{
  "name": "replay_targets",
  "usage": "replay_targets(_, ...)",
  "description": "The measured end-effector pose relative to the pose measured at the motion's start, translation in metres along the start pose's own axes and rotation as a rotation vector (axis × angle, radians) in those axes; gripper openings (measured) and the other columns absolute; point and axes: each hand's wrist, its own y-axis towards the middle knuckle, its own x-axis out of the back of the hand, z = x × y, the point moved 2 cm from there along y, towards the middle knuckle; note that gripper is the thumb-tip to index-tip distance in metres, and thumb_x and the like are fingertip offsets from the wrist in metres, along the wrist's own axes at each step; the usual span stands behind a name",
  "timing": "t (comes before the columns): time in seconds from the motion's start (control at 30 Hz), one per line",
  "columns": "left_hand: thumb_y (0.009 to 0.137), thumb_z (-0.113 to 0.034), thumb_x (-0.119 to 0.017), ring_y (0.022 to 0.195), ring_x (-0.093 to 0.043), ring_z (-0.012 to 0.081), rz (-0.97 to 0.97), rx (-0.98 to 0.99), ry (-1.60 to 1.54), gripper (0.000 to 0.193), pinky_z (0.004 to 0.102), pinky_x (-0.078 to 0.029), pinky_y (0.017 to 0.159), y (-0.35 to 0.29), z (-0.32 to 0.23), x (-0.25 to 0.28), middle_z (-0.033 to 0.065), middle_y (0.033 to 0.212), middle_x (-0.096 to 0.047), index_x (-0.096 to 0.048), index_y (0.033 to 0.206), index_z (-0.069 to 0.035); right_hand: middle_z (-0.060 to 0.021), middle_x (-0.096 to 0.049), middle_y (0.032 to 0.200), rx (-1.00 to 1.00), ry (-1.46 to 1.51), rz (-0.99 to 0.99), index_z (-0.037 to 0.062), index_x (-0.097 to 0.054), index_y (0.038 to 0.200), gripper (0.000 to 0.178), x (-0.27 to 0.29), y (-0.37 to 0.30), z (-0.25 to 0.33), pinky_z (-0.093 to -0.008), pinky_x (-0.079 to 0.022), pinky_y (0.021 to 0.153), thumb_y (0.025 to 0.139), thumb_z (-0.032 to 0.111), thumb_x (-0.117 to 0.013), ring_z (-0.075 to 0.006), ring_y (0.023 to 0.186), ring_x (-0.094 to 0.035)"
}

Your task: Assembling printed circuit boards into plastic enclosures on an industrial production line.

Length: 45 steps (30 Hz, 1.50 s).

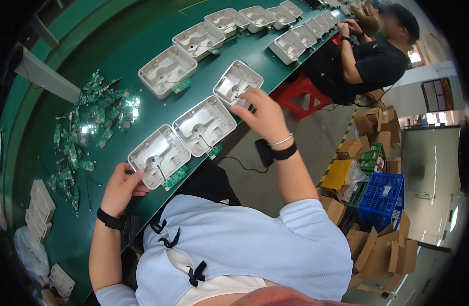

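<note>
At the near corner of a white plastic housing [139,153], my left hand [121,189] grips the wall, with its thumb along the side and its other fingers low. A green circuit board [176,177] hangs by a wire off that housing's near edge. Beside it lies a second open housing [217,113], with a small green board [214,151] at its edge. My right hand [263,113] holds the near rim of a third housing [238,73], index finger over the inside and thumb lower. This housing sits slightly turned from the other two.
A pile of loose green circuit boards [91,122] lies on the green table [142,115]. More white housings [168,69] form two rows going away. A person [372,61] works at the right, beside a red stool [306,94]. Cardboard boxes [382,260] and a blue crate [381,196] stand on the floor.
</note>
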Motion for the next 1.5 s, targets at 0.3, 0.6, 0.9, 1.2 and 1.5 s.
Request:
replay_targets(0.3,0.106,-0.027,-0.066,0.089,-0.076,0.0202,0.126,-0.032,-0.053,0.041,0.0299,-0.062,0.079,0.027,-0.015,-0.038,0.0162,0.106,-0.074,-0.047,0.13,0.001,-0.0107,-0.07,0.12,-0.123,-0.048,-0.058,0.0031,-0.074,0.11,0.041,-0.006,0.004,-0.014,-0.0332,-0.056,0.073,0.085,0.033,-0.085,-0.0231,0.082,-0.068)
replay_targets(0.6,0.1,-0.019,-0.072,0.12,-0.065,0.0172,0.313,-0.283,-0.226,0.06,0.0328,-0.053,0.101,0.046,-0.039,-0.09,0.0109,0.142,-0.063,-0.047,0.151,0.0,-0.02,-0.073,0.114,-0.113,-0.234,-0.126,-0.0041,-0.075,0.102,0.037,-0.01,0.058,-0.096,-0.0386,-0.056,0.086,0.086,0.028,-0.083,-0.0345,0.1,-0.071)
replay_targets(0.9,0.087,-0.025,-0.083,0.124,-0.066,0.0264,0.249,-0.493,0.012,0.073,0.0364,-0.053,0.103,0.074,-0.034,-0.115,0.0236,0.147,-0.061,-0.053,0.147,0.002,-0.0208,-0.07,0.12,-0.087,-0.246,-0.221,-0.0039,-0.076,0.111,0.037,0.003,0.06,-0.169,-0.0411,-0.055,0.087,0.095,0.029,-0.079,-0.0333,0.106,-0.067)
replay_targets(1.2,0.098,-0.016,-0.076,0.111,-0.07,0.0162,-0.032,-0.822,-0.264,0.05,0.0335,-0.057,0.097,-0.062,0.011,0.059,0.0089,0.129,-0.069,-0.057,0.141,-0.001,-0.0202,-0.059,0.142,0.008,-0.099,-0.524,0.0008,-0.075,0.121,0.032,-0.004,0.023,-0.053,-0.0361,-0.056,0.082,0.1,0.024,-0.076,-0.027,0.107,-0.065)
replay_targets(1.5,0.079,-0.07,-0.079,0.13,-0.061,0.0413,-1.462,-0.072,0.759,0.103,0.0479,-0.046,0.113,-0.161,0.115,0.314,0.0282,0.136,-0.065,-0.056,0.143,0.007,-0.0163,-0.055,0.148,0.164,-0.068,-0.402,0.001,-0.072,0.124,0.027,-0.002,0.021,0.06,-0.0305,-0.054,0.075,0.101,0.015,-0.072,-0.0218,0.105,-0.064)
